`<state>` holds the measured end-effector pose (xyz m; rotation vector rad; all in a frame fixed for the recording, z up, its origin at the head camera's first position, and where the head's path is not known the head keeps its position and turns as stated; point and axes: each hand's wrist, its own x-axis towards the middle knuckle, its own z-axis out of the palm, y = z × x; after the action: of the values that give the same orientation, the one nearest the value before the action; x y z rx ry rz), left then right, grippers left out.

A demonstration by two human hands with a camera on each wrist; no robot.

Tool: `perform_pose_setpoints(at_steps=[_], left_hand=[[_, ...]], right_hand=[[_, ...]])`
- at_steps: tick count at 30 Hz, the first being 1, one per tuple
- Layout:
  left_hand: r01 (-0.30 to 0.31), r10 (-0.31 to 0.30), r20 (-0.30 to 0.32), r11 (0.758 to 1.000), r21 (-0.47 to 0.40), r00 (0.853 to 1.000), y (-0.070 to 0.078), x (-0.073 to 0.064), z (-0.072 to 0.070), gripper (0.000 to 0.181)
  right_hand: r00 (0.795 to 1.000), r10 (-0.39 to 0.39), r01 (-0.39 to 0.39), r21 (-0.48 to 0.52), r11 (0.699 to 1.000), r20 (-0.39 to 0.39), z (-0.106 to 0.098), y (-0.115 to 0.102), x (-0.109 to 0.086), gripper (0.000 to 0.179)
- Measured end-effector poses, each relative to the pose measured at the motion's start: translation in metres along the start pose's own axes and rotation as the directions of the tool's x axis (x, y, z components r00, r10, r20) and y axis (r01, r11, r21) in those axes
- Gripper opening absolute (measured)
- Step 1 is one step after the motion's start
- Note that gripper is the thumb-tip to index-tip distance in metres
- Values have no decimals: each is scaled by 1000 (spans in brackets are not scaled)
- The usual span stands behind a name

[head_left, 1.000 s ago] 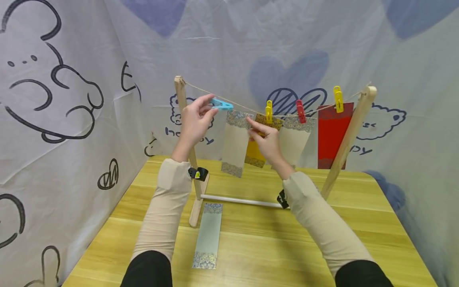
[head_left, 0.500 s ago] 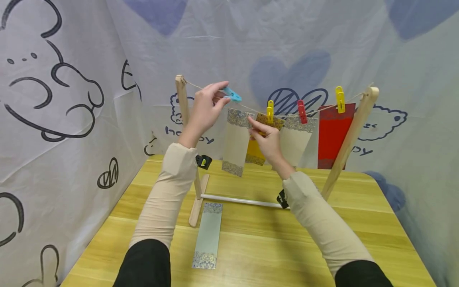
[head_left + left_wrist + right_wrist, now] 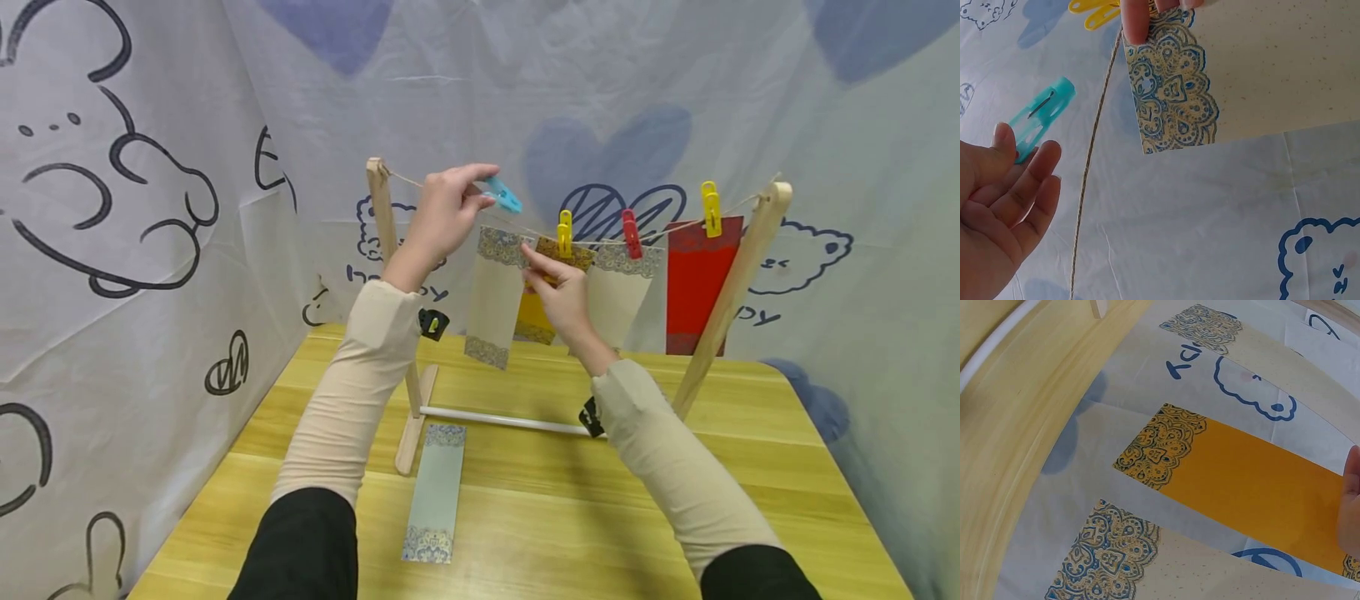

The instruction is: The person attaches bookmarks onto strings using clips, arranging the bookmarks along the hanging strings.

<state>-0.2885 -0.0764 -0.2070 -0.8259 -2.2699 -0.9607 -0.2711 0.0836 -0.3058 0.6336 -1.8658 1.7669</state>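
My left hand (image 3: 442, 212) pinches a light-blue clothespin (image 3: 505, 195) by its handle end, just above the string (image 3: 1089, 150). In the left wrist view the clothespin (image 3: 1043, 112) stands apart from the string. My right hand (image 3: 558, 292) pinches the upper right corner of a cream paper card (image 3: 493, 300) with patterned ends, held upright with its top edge near the string. Right of it, a yellow clothespin (image 3: 565, 233) holds an orange card (image 3: 534, 317), partly hidden by my right hand. A red clothespin (image 3: 632, 233) holds another cream card (image 3: 617, 292).
The string spans two wooden posts (image 3: 382, 208), joined low down by a white rod (image 3: 510, 420). A red card (image 3: 697, 283) hangs at the right under a yellow clothespin (image 3: 711, 210). A pale patterned card (image 3: 437, 492) lies on the wooden table (image 3: 540, 517).
My left hand has moved right and up with the light-blue clothespin, which now tilts downward toward the string above the cream card. My right hand has barely moved.
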Motion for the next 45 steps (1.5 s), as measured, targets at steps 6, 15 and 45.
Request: perform_pose_setpoints(at_steps=[6, 15, 45], left_hand=[[-4, 5, -8, 996, 84, 1000, -1, 2, 0, 25], [-24, 34, -41, 977, 211, 999, -1, 3, 1, 14], [62, -79, 59, 966, 252, 995, -5, 6, 7, 15]], right_hand=[[1000, -2, 2, -5, 1000, -5, 0, 1, 0, 28], [1000, 7, -7, -14, 1000, 0, 0, 1, 0, 28], [998, -24, 25, 20, 999, -56, -1, 6, 2, 27]])
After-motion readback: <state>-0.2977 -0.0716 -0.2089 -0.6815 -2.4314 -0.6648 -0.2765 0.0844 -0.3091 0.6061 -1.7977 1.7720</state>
